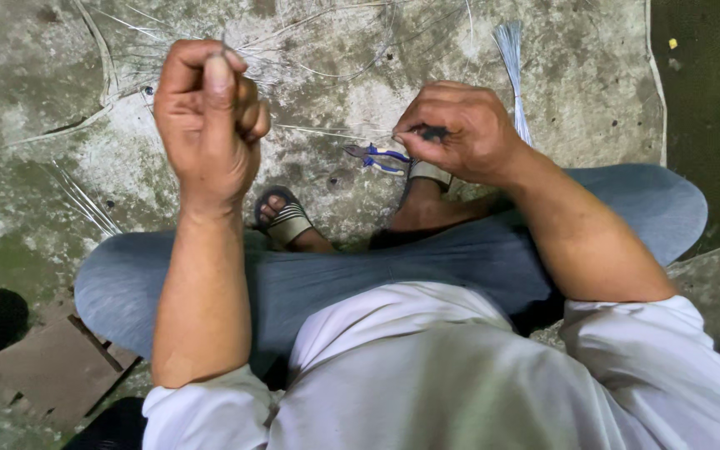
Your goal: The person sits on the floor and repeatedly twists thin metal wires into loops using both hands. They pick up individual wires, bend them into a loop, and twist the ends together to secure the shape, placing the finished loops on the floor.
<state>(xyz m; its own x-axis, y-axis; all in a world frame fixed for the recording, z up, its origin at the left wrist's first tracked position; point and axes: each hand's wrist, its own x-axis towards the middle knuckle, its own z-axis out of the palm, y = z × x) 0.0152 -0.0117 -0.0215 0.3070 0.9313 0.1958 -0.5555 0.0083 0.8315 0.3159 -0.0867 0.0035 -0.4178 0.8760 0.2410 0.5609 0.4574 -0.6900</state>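
A: Wire (327,133) — thin, pale strand, stretched roughly level between both hands, above the concrete floor (577,75) and beyond the knees.

B: Left hand (208,117)?

A: Raised, fist closed tight, thumb pressed over the curled fingers. The strand's left end seems to run into the fist; too fine to confirm the exact contact.

B: Right hand (460,132)?

A: Lower, on the right. Fingers pinched together on the strand's right end, with something small and dark at the fingertips; cannot identify it.

B: Surroundings?

A: Pliers (378,156) with blue handles lie on the floor just left of the right hand, near the right sandal (428,172). Left sandal (285,221) sits below the left hand. A straight bundle of wire lengths (512,71) lies far right, behind the right wrist. Loose wire loops (143,62) are scattered at the far left. Person is seated, grey trousers, white sleeves.
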